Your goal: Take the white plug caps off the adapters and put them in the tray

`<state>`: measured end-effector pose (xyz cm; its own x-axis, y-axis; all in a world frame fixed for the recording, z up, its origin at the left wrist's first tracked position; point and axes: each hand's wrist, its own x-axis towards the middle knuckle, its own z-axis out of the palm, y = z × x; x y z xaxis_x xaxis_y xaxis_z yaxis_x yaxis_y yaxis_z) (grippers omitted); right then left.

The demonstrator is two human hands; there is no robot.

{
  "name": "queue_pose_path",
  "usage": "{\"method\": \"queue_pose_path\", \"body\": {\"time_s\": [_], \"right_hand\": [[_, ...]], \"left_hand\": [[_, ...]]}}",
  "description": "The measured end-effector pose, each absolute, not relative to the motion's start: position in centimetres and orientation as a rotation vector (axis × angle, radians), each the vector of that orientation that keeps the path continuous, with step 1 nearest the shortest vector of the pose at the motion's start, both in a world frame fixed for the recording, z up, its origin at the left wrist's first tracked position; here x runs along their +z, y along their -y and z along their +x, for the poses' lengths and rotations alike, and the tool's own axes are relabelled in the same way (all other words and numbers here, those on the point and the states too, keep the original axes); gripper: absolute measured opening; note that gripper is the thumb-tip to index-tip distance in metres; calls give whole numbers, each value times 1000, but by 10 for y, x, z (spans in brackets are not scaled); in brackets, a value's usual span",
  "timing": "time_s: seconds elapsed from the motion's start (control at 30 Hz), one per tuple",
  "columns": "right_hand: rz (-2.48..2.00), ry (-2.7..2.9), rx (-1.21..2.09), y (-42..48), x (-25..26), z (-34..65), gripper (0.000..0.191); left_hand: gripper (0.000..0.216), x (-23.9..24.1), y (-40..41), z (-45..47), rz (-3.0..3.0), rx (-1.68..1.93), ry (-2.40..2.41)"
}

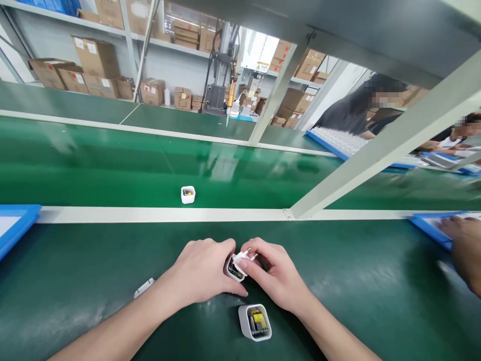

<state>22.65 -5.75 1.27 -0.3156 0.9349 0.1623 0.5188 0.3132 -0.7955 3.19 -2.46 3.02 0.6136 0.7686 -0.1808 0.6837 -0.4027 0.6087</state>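
Note:
My left hand [208, 271] is closed around a white charger housing [233, 273], whose open end shows electronic parts inside. In my right hand [276, 273] is a white plug cover [242, 259] with two metal pins, pinched between thumb and fingers. The cover sits tilted at the housing's open end; whether the two touch I cannot tell. Just below my hands a second open charger housing [254, 323] stands on the green table, with a yellow component inside. Beside my left forearm lies a white plastic piece [145, 287], partly hidden by the arm.
Beyond a white rail [165, 214] runs a green conveyor belt [112, 175] carrying another open housing [188, 194]. A slanted post [361, 165] rises at right. Blue trays [18, 225] flank the table. A co-worker's hand [466, 245] reaches over the right tray. Machinery [221, 75] and cartons stand behind.

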Motion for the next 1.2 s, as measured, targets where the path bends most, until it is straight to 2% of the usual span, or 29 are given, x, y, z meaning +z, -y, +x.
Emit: {"method": "queue_pose_path", "body": {"time_s": [0.17,0.57,0.87,1.2], "right_hand": [[-1184,2211,515,63,24,223,21],[-1107,2435,286,63,33,226,13],[-1103,2507,208,61,30,227,12],[-1123,2489,276,63,30,224,12]], "left_hand": [[32,22,31,43,2257,218,-1258],[32,15,29,42,2268,231,-1235],[32,12,28,42,2256,260,-1242],[30,11,28,42,2265,282,-1224]]}}
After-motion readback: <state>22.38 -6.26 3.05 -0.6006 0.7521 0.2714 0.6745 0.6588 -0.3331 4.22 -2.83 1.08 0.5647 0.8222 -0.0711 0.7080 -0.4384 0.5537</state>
